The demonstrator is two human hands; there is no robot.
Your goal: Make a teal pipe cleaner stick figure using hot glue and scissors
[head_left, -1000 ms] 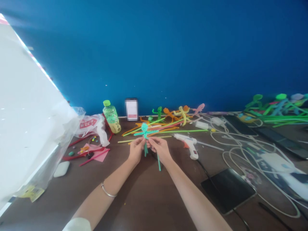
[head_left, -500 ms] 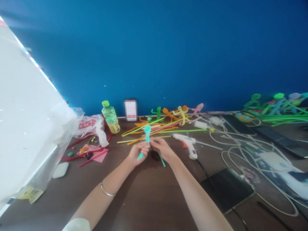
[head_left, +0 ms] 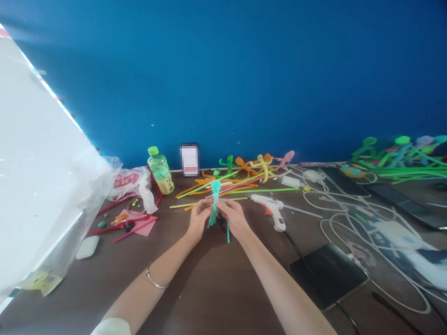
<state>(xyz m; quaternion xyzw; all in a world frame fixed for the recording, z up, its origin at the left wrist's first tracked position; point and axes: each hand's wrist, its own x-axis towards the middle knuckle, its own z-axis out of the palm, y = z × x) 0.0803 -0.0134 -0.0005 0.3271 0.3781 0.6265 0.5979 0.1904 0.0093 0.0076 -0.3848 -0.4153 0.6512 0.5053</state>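
A teal pipe-cleaner figure [head_left: 215,191] stands upright between my two hands over the middle of the table, with a rounded top and loose strands hanging below. My left hand [head_left: 199,216] is closed, its fingertips pinching the figure from the left. From the right, my right hand [head_left: 233,215] pinches the figure at its middle, thumb and fingers together. One teal strand hangs down below my right hand. Just behind lies a pile of orange, yellow and green pipe cleaners [head_left: 195,188]. The fingertips partly cover the figure's middle.
Right of my hands lies a white hot glue gun [head_left: 274,209], near a black tablet-like slab [head_left: 330,275] and tangled white cables [head_left: 335,223]. A green-capped bottle [head_left: 160,172], a propped phone [head_left: 189,159] and finished pipe-cleaner figures [head_left: 263,165] stand along the wall. Pink paper [head_left: 145,225] lies left.
My left hand has shifted its grip from around the lower strands to the figure's side. The strands now hang more steeply, and the one under my right hand has swung left.
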